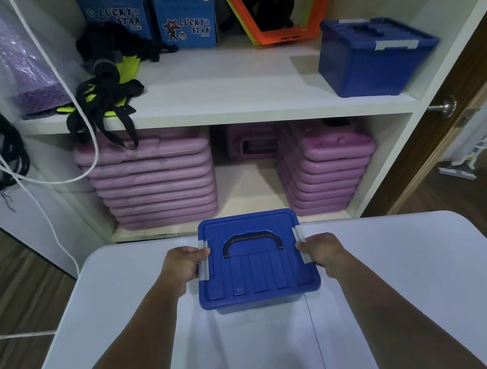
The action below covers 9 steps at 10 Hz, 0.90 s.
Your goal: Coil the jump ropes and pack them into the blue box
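- The blue box (258, 271) is closed and sits at the far edge of the white tabletop (392, 289).
- The left hand (186, 264) grips the box's left side, with its fingers curled over the grey clip (203, 265) there.
- The right hand (321, 251) grips the right side in the same way.
- Beyond them, a second blue box (373, 61) sits on the shelf (228, 91), above stacked purple cases (154, 186).
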Tool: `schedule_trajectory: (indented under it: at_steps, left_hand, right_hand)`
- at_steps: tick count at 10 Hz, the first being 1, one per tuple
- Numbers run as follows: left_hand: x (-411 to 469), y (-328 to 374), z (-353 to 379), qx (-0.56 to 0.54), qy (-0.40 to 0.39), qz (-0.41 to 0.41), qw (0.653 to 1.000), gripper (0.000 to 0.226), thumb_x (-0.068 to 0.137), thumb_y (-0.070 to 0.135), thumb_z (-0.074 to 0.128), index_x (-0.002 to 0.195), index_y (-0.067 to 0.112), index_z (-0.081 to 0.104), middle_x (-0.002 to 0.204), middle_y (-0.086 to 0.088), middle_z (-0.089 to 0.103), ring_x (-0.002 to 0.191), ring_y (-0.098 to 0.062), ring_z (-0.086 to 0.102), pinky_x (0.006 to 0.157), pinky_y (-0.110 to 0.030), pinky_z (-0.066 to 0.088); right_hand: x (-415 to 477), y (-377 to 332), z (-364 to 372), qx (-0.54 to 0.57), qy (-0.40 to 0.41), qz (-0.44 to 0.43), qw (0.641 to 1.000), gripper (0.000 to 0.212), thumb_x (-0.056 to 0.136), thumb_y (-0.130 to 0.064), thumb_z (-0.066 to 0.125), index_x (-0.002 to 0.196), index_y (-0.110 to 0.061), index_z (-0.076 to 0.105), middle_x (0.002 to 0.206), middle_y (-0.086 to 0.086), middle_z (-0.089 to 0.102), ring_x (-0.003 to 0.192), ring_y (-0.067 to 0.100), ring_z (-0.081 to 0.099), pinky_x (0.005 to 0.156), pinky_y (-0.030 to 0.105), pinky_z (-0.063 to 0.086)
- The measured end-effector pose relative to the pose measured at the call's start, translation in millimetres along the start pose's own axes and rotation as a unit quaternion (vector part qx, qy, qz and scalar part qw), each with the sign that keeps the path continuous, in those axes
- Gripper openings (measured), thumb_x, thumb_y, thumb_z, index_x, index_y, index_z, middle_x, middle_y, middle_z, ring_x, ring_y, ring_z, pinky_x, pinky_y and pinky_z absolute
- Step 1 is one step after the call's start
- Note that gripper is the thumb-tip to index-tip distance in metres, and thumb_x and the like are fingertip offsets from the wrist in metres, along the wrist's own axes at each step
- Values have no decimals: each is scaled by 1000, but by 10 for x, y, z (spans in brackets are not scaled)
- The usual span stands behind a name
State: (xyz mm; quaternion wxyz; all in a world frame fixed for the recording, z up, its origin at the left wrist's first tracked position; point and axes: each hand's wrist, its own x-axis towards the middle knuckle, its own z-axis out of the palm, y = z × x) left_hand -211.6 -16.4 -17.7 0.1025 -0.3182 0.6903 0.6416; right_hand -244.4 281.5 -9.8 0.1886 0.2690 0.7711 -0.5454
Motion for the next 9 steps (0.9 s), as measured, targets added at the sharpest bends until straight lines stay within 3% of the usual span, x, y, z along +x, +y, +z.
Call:
schedule_trajectory:
  at_steps: [1,2,3,5,6,7,8,9]
  left_hand:
    - [53,-36,15,41,16,27,999,28,85,20,78,93,-4,64,95,-20,73,82,-32,70,73,-44,61]
    - [87,-51,58,127,67,58,988,31,86,33,76,95,4,67,97,-10,72,91,-31,67,85,-44,57]
    - [60,5,96,223,97,84,966,41,92,40,67,115,7,66,110,-10,68,96,-28,61,82,-36,51]
    - [29,47,87,269,85,87,956,46,94,43,62,124,8,61,116,-10,65,93,-25,57,80,-34,49]
    - [11,20,68,257,68,86,960,48,98,46,53,130,10,58,123,-12,65,103,-30,61,91,-41,54]
    - [-44,-2,21,245,32,68,967,53,100,47,48,140,12,50,130,-13,61,112,-33,60,96,-48,53]
    - [-95,9,-42,287,23,80,954,53,101,44,48,144,13,42,135,-11,57,115,-30,58,99,-42,50]
    - [-248,30,-146,271,60,148,949,46,99,37,54,140,17,47,137,-9,50,105,-23,54,93,-34,43]
  right_hand:
    - [16,12,-8,-11,22,-12,1000,18,85,-19,77,83,-9,62,94,7,65,96,29,63,92,44,55]
    - [3,26,10,-21,48,-25,998,20,83,-23,79,80,-7,66,97,12,69,96,32,65,89,43,56]
    - [-47,38,32,-42,62,-36,997,24,83,-26,78,90,-6,69,102,12,70,96,31,65,83,39,55]
    - [-115,55,46,-32,73,-42,996,30,85,-26,77,104,-6,67,106,9,65,101,30,62,85,38,52]
    - [-138,80,57,-47,79,-59,994,20,88,-27,73,85,-9,65,104,11,69,92,29,61,81,37,52]
    - [-222,89,85,-79,75,-79,991,31,94,-35,63,110,-9,67,118,10,67,100,28,60,84,35,49]
    - [-350,58,88,-77,131,-146,977,37,96,-33,58,126,-12,61,128,9,62,116,28,58,91,33,45]
    - [-543,48,104,-61,185,-267,944,10,95,-22,58,98,-23,68,112,2,64,106,20,60,85,28,44]
